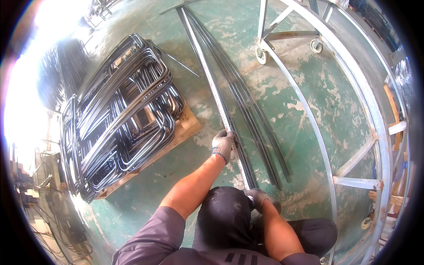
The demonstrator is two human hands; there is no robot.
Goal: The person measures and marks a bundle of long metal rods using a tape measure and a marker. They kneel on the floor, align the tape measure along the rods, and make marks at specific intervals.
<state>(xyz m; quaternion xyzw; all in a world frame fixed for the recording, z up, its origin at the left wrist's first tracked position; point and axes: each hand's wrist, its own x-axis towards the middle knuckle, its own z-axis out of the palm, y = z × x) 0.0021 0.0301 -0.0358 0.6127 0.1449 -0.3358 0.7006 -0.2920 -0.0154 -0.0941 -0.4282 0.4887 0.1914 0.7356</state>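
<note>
A long pale tape measure (215, 90) is stretched along a dark metal tube (245, 158) lying on the floor. My left hand (223, 145), in a grey knit glove, is closed around the tape and the tube's edge partway along. Nearer to my body, my right hand (257, 197), also gloved, is closed at the near end of the tape; its fingers are partly hidden. Several more straight dark tubes (263, 155) lie just to the right. Far off, the tape reaches a short crossbar (178, 6) at the tubes' other end.
On the left, a wooden pallet (189, 125) bears a large stack of bent metal tube frames (126, 104). A curved metal rack (304, 104) on casters (261, 56) stands to the right. One thin rod (181, 63) pokes out beside the stack. Cables and equipment line the left edge.
</note>
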